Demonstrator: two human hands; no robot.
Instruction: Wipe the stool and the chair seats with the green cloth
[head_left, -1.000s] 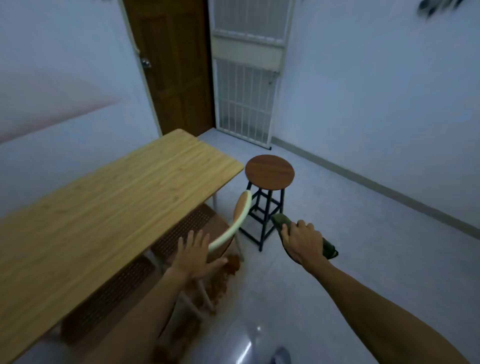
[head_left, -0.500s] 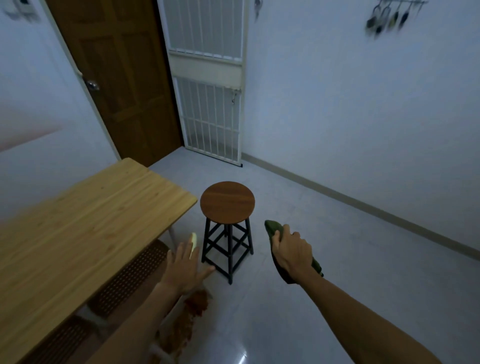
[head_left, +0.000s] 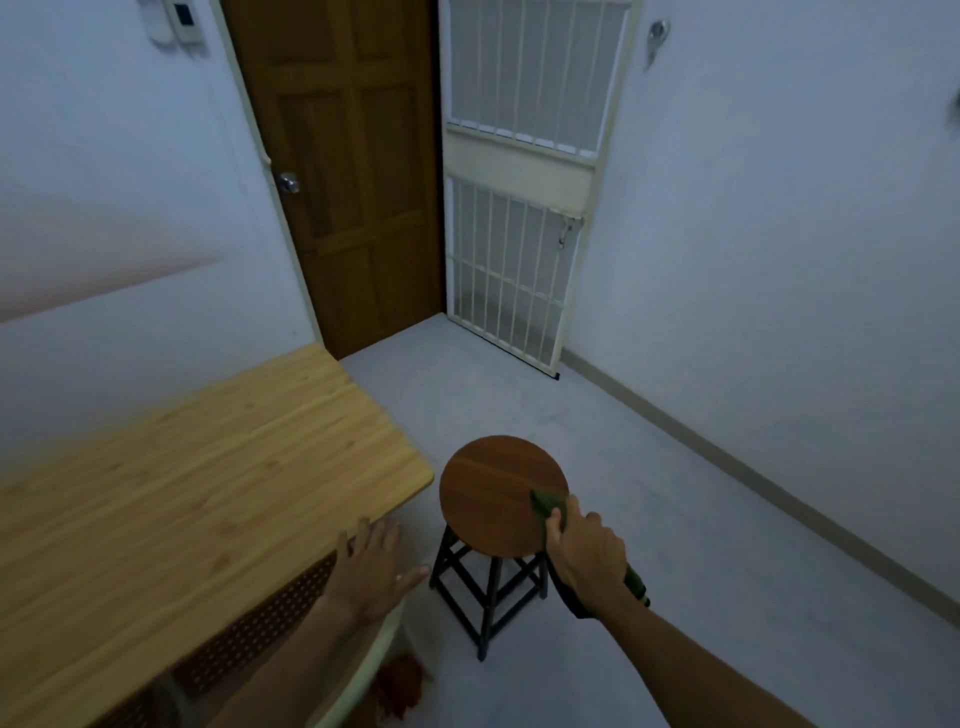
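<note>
The green cloth (head_left: 546, 503) is dark, bunched into a roll and clamped in the person's right hand (head_left: 587, 558), fingers curled tight around it. One end pokes out past the thumb and lies over the near right edge of the stool (head_left: 496, 493) seat; the other end sticks out behind the hand, off the seat. Whether the cloth presses on the wood or only hangs above it, I cannot tell.

The stool has a round reddish-brown wooden seat on a black frame with crossbars, and stands on the floor just right of the table (head_left: 197, 499) corner, apart from it. The left hand (head_left: 371, 566) is flat with fingers spread, at the table's near edge above the chair (head_left: 363, 670), whose pale curved backrest shows below the wrist. A perforated brown panel, perhaps a chair seat, is tucked under the tabletop to the left.

Bare floor (head_left: 675, 519) lies all round the stool on its right and far sides, running out to the baseboard along the right wall. A reddish patch marks the floor near the chair's foot.

The table is light grained wood, long, set against the left wall. At the far end are a brown panelled door (head_left: 353, 171) with a round knob and, beside it on the right, a cream barred gate (head_left: 524, 208). The walls are plain white, and the light is dim.
</note>
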